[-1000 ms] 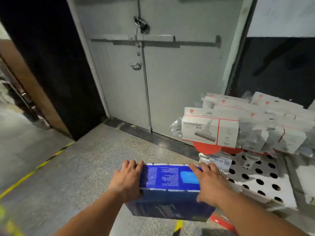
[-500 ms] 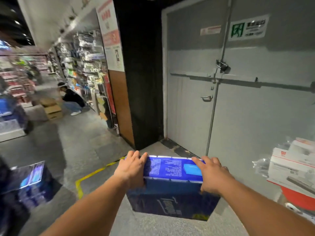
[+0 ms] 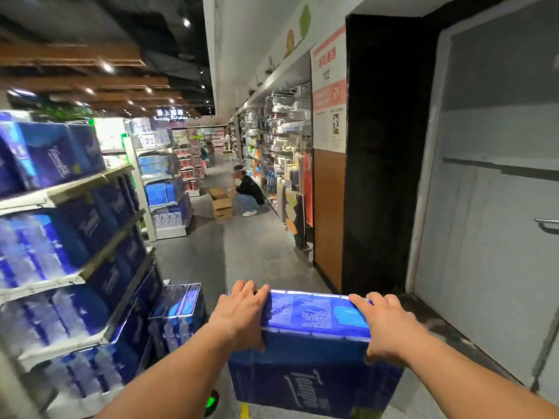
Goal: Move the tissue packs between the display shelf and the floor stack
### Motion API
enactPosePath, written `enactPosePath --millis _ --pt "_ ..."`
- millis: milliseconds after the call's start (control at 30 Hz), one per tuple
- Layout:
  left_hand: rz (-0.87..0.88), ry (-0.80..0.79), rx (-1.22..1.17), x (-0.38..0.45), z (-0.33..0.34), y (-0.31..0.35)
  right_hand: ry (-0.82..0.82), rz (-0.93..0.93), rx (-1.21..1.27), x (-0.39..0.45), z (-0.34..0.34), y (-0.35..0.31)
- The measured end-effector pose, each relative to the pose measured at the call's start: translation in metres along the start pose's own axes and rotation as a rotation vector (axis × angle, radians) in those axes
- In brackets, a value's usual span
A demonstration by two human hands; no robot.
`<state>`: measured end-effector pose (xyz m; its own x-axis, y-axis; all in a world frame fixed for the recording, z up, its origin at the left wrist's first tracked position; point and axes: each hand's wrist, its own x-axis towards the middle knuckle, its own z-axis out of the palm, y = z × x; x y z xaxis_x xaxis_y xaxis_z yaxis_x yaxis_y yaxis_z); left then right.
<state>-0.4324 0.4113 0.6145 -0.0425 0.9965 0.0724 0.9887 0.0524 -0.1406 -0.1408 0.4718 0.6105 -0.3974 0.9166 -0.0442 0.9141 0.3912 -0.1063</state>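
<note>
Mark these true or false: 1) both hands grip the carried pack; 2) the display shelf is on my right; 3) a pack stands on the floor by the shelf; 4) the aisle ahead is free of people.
1) True: the left hand and right hand clamp the ends of the blue tissue pack.
2) False: the display shelf is on the left; a grey door is on the right.
3) True: the floor pack stands beside it.
4) False: a crouching person is by cardboard boxes.
</note>
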Motion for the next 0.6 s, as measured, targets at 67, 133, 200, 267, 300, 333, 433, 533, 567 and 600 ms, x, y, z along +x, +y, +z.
enactPosePath --millis 67,133,200,267,300,333,433,533,567,600 --pt "-0.062 -0.004 0.014 0.02 0.002 -0.025 0.002 -0.073 -0.003 0.05 -0.001 -0.013" --pt "-0.143 0.001 0.037 0.041 -0.001 -0.049 0.009 -0.147 -0.014 0.101 -0.006 -0.029" --pt "-0.222 0.007 0.042 0.06 -0.007 -0.075 0.015 -0.226 -0.022 0.151 -0.017 -0.047" --pt "-0.302 0.028 0.042 0.076 -0.013 -0.101 0.038 -0.314 -0.039 0.2 -0.03 -0.067" --pt "-0.339 0.044 0.05 0.081 -0.016 -0.114 0.052 -0.356 -0.056 0.223 -0.037 -0.079" --pt "-0.378 0.052 0.057 0.085 -0.019 -0.128 0.065 -0.396 -0.075 0.245 -0.044 -0.092" --pt "-0.497 0.08 0.067 0.095 -0.025 -0.173 0.123 -0.509 -0.112 0.303 -0.06 -0.139" --pt "-0.587 0.154 0.099 0.108 -0.035 -0.226 0.231 -0.62 -0.101 0.357 -0.077 -0.191" --pt "-0.611 0.186 0.118 0.112 -0.039 -0.244 0.265 -0.652 -0.097 0.375 -0.083 -0.209" --pt "-0.635 0.216 0.142 0.118 -0.043 -0.263 0.294 -0.674 -0.089 0.391 -0.089 -0.227"
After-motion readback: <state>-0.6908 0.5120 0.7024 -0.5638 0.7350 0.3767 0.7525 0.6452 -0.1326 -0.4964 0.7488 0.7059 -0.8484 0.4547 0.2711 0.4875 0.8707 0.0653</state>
